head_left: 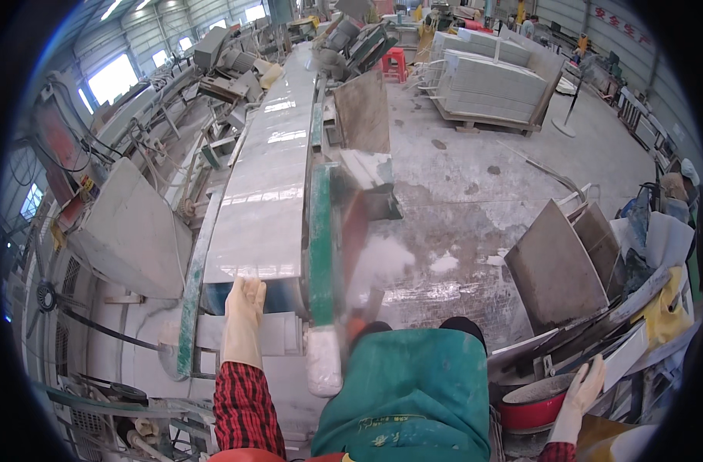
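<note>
L fingers (247, 289) on slab (266, 192) end.

Two gloved hands: the left hand (244, 308) lies flat on the near end of one long polished stone slab (266, 185); the right hand (585, 387) rests at the rim of one red bowl (538, 404). Two green rails, one on the left (191, 292) and one on the right (320, 239), flank the slab. Two dark stone panels (555, 269) lean side by side at right. One pallet of stacked grey slabs (494, 81) stands at the far end of the floor. One red stool (395, 61) stands behind the line. One green apron (413, 393).
</note>
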Available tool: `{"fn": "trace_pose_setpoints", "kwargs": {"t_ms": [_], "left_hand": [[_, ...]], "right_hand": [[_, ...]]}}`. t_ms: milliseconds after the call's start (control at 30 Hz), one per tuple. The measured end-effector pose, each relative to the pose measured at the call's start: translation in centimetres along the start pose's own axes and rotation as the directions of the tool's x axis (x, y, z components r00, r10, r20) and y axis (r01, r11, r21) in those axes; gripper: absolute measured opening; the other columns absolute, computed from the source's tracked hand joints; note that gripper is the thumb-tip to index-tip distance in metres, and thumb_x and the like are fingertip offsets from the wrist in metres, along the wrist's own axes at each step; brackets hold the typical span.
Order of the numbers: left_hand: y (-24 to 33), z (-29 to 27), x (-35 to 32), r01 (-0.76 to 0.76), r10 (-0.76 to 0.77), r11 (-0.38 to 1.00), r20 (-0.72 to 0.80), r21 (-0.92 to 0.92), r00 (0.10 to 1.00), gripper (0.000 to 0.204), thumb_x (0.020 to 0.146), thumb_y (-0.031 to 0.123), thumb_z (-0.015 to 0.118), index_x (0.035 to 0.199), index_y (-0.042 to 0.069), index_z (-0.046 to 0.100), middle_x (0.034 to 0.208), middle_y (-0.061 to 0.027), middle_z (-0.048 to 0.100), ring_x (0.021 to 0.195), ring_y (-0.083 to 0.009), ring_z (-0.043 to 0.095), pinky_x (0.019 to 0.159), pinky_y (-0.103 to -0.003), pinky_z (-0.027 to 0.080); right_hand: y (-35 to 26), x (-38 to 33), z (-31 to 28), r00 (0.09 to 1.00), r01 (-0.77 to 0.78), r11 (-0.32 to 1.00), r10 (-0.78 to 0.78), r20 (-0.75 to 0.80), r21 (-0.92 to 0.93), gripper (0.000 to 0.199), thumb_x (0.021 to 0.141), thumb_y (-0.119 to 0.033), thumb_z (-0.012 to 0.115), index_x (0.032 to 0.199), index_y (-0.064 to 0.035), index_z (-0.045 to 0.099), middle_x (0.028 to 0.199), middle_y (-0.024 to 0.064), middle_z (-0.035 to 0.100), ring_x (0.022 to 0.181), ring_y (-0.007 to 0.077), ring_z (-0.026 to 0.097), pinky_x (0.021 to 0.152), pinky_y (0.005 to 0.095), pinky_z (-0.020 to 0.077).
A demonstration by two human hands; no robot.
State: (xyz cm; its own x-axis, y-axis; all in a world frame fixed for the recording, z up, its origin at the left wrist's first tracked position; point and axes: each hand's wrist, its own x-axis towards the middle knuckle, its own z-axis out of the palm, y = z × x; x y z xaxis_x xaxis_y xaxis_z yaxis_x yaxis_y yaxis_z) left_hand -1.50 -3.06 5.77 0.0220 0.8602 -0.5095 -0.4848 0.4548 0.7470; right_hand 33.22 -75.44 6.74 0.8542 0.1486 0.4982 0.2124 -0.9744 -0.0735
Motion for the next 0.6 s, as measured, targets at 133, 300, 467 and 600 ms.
{"fn": "trace_pose_setpoints", "kwargs": {"t_ms": [133, 300, 467, 600], "left_hand": [[0.0, -0.4, -1.7, -0.07, 0.062, 0.985, 0.057, 0.159, 0.996, 0.048, 0.1, 0.027, 0.058, 0.137, -0.001, 0.046, 0.128, -0.0136, 0.059, 0.114, -0.0257, 0.063, 0.088, -0.033, 0.06], [-3.4, 3.4, -3.3, -0.304, 0.222, 0.884, 0.255, 0.354, 0.941, 0.053, 0.096, 0.021, 0.064, 0.142, 0.005, 0.042, 0.116, -0.0109, 0.061, 0.096, -0.019, 0.066, 0.083, -0.033, 0.059], [-9.3, 5.3, -0.1, -0.797, 0.391, 0.523, 0.745, 0.303, 0.54, 0.054, 0.097, 0.004, 0.061, 0.147, 0.001, 0.041, 0.129, -0.0172, 0.061, 0.113, -0.0242, 0.063, 0.098, -0.034, 0.05], [-11.7, 10.1, -2.2, -0.946, 0.245, 0.068, 0.914, 0.316, 0.323, 0.056, 0.087, 0.0, 0.064, 0.141, 0.001, 0.05, 0.135, -0.0209, 0.059, 0.126, -0.032, 0.057, 0.108, -0.038, 0.042]], "right_hand": [[4.7, 3.9, 1.2, 0.988, -0.134, 0.99, 0.13, -0.088, -0.038, 0.046, 0.102, -0.03, 0.05, 0.135, 0.0016, 0.053, 0.133, 0.024, 0.056, 0.127, 0.0403, 0.049, 0.108, 0.0477, 0.0376], [9.4, 4.1, 4.7, 0.973, -0.229, 0.926, 0.218, -0.069, -0.301, 0.047, 0.099, -0.038, 0.052, 0.129, -0.0017, 0.058, 0.129, 0.0212, 0.06, 0.122, 0.0394, 0.053, 0.104, 0.0484, 0.0407], [0.9, 6.0, 0.1, 0.917, -0.391, 0.905, 0.399, 0.011, -0.168, 0.029, 0.09, -0.03, 0.059, 0.106, -0.0055, 0.064, 0.111, 0.0183, 0.065, 0.107, 0.0395, 0.059, 0.093, 0.0494, 0.0463], [2.0, 5.3, 0.9, 0.916, -0.398, 0.894, 0.377, -0.135, -0.207, 0.024, 0.089, -0.028, 0.058, 0.103, -0.0098, 0.062, 0.103, 0.0142, 0.061, 0.103, 0.0352, 0.057, 0.092, 0.0471, 0.0446]]}}
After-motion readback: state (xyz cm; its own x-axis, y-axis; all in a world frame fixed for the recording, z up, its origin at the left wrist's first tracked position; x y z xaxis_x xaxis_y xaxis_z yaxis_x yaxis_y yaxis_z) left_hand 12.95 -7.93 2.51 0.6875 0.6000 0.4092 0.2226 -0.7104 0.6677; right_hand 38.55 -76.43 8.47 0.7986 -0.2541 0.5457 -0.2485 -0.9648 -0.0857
